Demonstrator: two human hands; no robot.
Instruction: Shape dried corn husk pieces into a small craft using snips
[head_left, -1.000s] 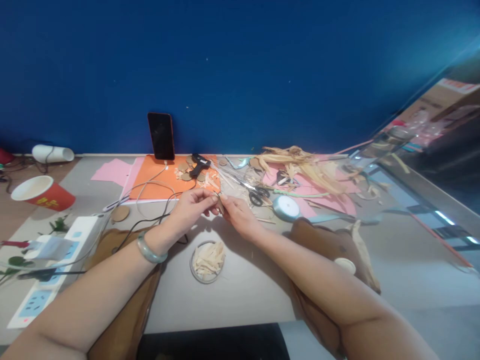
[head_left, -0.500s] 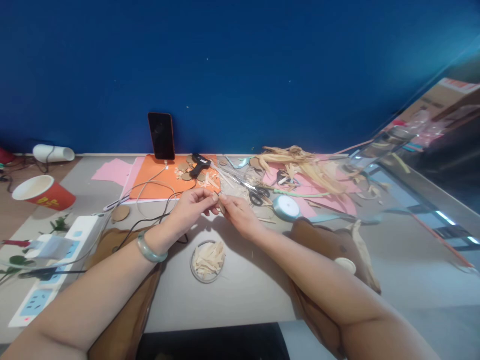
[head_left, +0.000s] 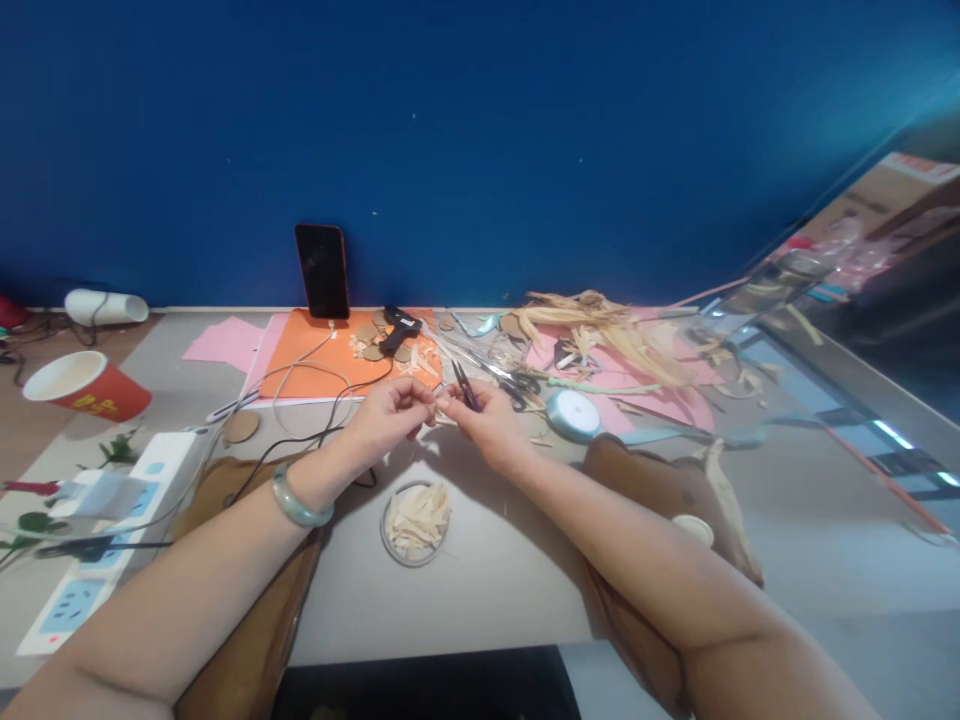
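My left hand (head_left: 391,412) is closed in a pinch on a small pale husk piece (head_left: 442,397) above the grey table (head_left: 480,590). My right hand (head_left: 487,420) meets it from the right and grips small dark thread snips (head_left: 463,385), whose blades point up and left beside the husk piece. A jade bangle (head_left: 300,500) is on my left wrist. Just below the hands stands a small round dish of pale husk cuttings (head_left: 416,520).
A phone (head_left: 322,270) leans on the blue wall, with a glue gun (head_left: 397,330) on orange paper (head_left: 307,360). Black scissors (head_left: 517,385), a ribbon spool (head_left: 571,413) and a pile of dried husks (head_left: 607,335) lie behind. A power strip (head_left: 112,530) and red cup (head_left: 75,385) are left.
My right hand has turned and lifted, so the dark snips now show with their blades up beside the husk piece. My left hand has stayed almost still.
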